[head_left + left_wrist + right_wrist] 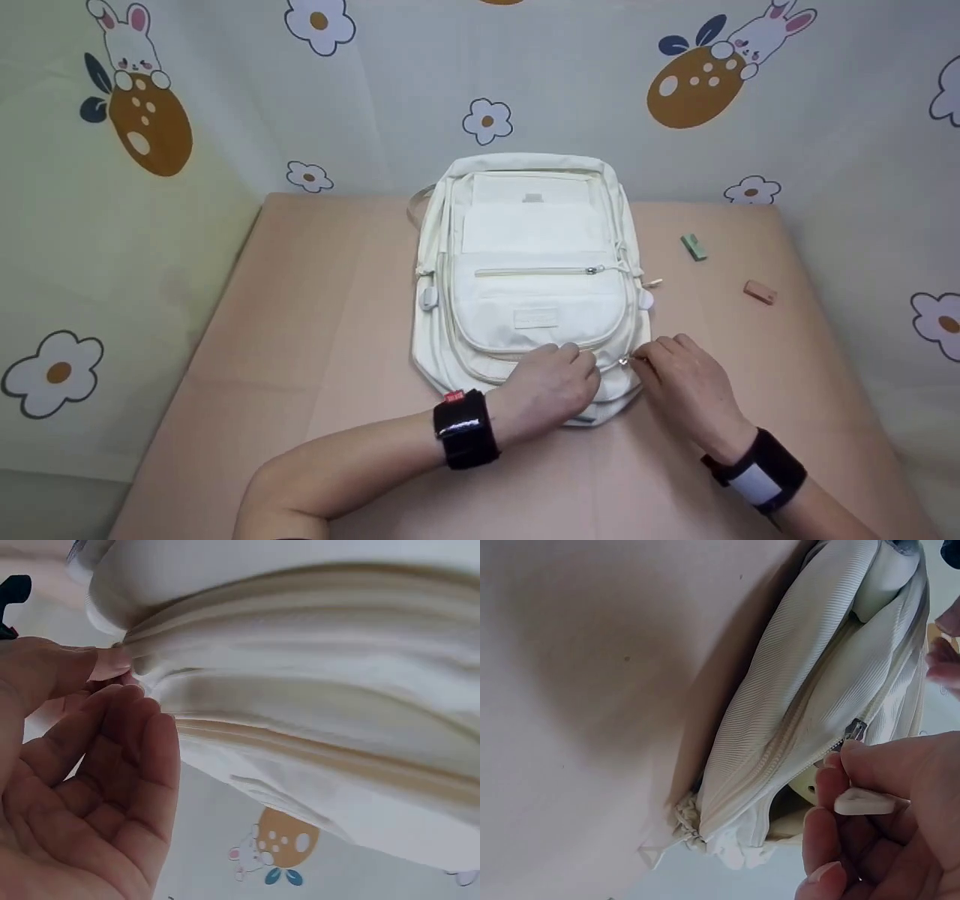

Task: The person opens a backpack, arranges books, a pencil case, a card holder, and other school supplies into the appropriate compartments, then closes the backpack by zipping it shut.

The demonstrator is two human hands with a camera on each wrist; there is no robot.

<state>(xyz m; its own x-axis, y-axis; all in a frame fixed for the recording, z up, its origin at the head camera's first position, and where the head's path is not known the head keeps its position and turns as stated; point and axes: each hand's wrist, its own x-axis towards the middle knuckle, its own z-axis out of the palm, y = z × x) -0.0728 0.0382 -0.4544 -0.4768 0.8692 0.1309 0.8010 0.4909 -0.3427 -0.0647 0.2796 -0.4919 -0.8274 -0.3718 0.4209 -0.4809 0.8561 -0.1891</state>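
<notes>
A cream backpack (pixel 540 225) lies front side up, its bottom toward the person. My right hand (pixel 694 382) pinches a zipper pull (pixel 864 802) at the lower right side of the bag, thumb and forefinger close by its metal slider (pixel 855 729). Beside the slider the zipper gapes, and something pale green (pixel 805 784) shows inside. My left hand (pixel 551 386) reaches over the bag's bottom edge. In the left wrist view its curled fingers (pixel 154 757) grip the fabric at the folded edge, the exact hold partly hidden.
A small green block (pixel 694 247) and a small pinkish-brown block (pixel 760 292) lie right of the bag on the table (pixel 300 322). A patterned curtain (pixel 405 90) surrounds the back and sides. A front pocket zipper (pixel 536 271) runs across the bag.
</notes>
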